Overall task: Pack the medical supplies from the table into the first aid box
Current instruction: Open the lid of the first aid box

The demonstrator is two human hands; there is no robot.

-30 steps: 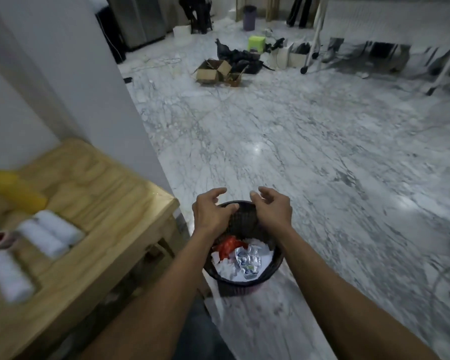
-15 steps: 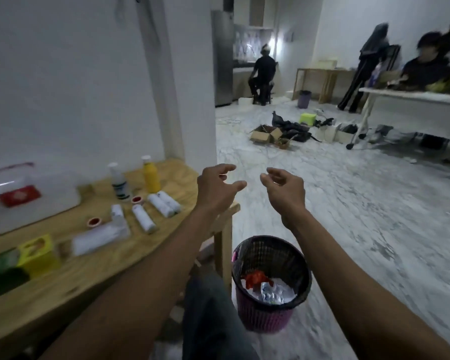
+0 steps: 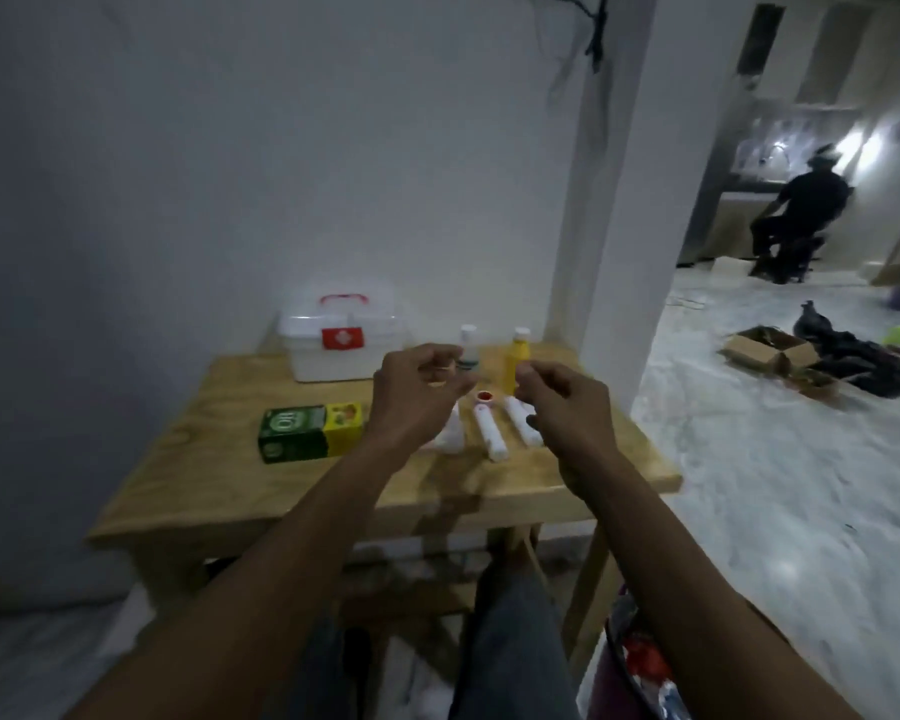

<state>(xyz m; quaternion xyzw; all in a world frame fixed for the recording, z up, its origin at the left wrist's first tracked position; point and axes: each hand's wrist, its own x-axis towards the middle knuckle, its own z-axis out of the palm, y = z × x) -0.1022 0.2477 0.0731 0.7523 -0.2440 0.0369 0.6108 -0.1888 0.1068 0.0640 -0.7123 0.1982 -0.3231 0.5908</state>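
Observation:
A white first aid box [image 3: 341, 339] with a red handle and red cross label stands closed at the back of the wooden table [image 3: 219, 491]. In front of it lie a green and yellow carton [image 3: 310, 432], two white bandage rolls [image 3: 489, 431], a small red-centred tape roll [image 3: 484, 396], a clear bottle [image 3: 467, 341] and a yellow bottle [image 3: 518, 358]. My left hand [image 3: 414, 394] and my right hand [image 3: 567, 410] hover above the supplies with loosely curled fingers, holding nothing. A white packet under my left hand is mostly hidden.
A dark waste basket [image 3: 632, 672] with red and white scraps stands at the table's right front leg. White wall and pillar rise behind the table. On the marble floor to the right lie cardboard boxes [image 3: 765, 348]; a person [image 3: 801, 215] sits far back.
The view swung left from the waste basket to the table. Both hands rose away from the basket and now hang over the supplies, still empty.

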